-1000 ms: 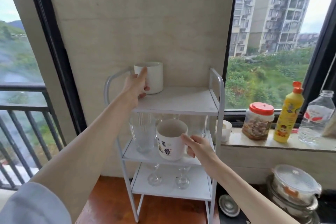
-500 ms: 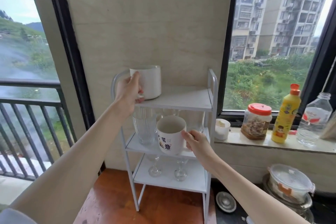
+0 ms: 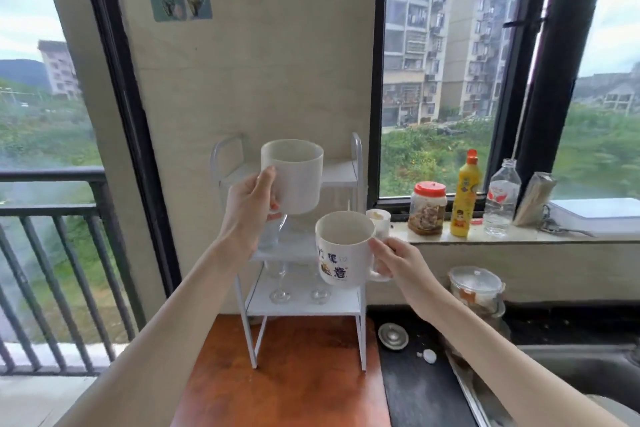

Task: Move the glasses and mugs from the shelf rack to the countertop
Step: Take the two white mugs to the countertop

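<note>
My left hand (image 3: 250, 205) grips a plain white mug (image 3: 293, 175) by its handle and holds it in the air in front of the white three-tier shelf rack (image 3: 357, 163). In my right hand (image 3: 394, 261) is a white mug with blue lettering (image 3: 343, 249), also held by the handle, clear of the rack's middle shelf. A clear tumbler (image 3: 273, 231) stands on the middle shelf, partly hidden behind my left hand. Two stemmed glasses (image 3: 280, 284) stand on the bottom shelf.
The rack stands on a reddish-brown countertop (image 3: 287, 367). To the right a stone windowsill (image 3: 485, 238) carries a small white cup (image 3: 379, 220), a red-lidded jar (image 3: 428, 208), a yellow bottle (image 3: 464, 197) and a water bottle (image 3: 500, 198). Below lie a lidded glass container (image 3: 476, 288), a metal lid (image 3: 392, 335) and a sink (image 3: 585, 367).
Both mugs have come off their shelves: the plain one rose off the top shelf, the lettered one moved out to the right of the middle shelf. The view pulled back and up.
</note>
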